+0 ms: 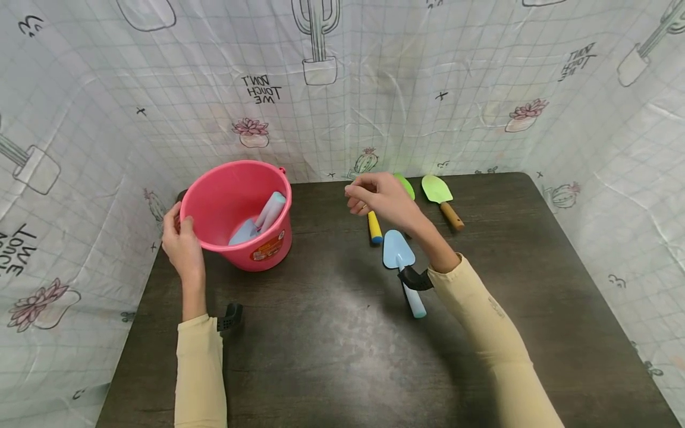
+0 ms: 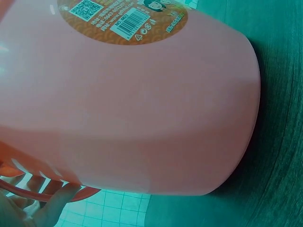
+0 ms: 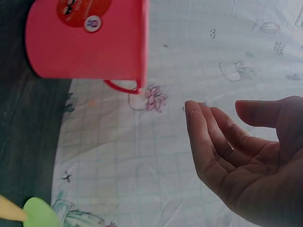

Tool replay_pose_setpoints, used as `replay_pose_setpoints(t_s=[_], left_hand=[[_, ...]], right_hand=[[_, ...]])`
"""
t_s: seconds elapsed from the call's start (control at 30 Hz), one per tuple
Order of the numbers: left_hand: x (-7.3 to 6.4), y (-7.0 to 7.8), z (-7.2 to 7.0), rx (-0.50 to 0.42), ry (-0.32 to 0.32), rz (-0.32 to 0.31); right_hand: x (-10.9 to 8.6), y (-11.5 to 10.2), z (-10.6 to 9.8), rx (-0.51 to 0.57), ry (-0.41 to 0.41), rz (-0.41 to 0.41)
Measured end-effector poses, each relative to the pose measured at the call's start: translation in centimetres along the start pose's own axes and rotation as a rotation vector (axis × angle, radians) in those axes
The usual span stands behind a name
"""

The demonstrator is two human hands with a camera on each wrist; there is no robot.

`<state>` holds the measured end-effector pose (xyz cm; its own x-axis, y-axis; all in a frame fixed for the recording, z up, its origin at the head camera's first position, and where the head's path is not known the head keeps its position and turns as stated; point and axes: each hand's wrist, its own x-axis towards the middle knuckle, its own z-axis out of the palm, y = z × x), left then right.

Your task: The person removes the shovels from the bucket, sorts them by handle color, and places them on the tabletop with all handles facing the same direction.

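Observation:
A pink bucket stands upright at the table's back left. My left hand grips its rim on the left side; in the left wrist view the fingers wrap the red handle and rim area. Inside the bucket lies a light blue hand tool with a pale handle, its lower part partly hidden by the wall. My right hand hovers over the table right of the bucket, fingers loosely bent and thumb apart, holding nothing. In the right wrist view, the same hand is empty.
Below the right forearm lies a light blue trowel. Behind it are a yellow handle with a blue end and a green blade, partly covered by the hand. A green trowel with a wooden handle lies further right. Printed curtains surround the dark table.

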<state>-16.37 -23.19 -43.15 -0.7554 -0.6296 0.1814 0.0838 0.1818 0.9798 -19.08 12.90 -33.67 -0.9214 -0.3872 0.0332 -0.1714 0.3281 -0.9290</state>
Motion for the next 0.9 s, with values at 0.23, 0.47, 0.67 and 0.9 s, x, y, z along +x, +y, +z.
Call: replay_pose_setpoints(t_s=[0.23,0.47,0.67,0.9], left_hand=[[-0.2,0.0,-0.2,0.019,-0.011,0.014],[-0.1,-0.2,-0.2,0.027,-0.006,0.018],[-0.1,-0.1,-0.2,0.024,-0.004,0.023],[0.0,-0.3,0.0,0.032,0.003,0.027]], right_hand=[[0.9,-1.5,0.8,0.023,-0.027,-0.024],[1.5,-2.3,1.4,0.057,-0.042,-0.030],[2.0,-2.7,1.9,0.023,-0.060,-0.044],[2.5,-3.0,2.5,-0.015,-0.069,-0.050]])
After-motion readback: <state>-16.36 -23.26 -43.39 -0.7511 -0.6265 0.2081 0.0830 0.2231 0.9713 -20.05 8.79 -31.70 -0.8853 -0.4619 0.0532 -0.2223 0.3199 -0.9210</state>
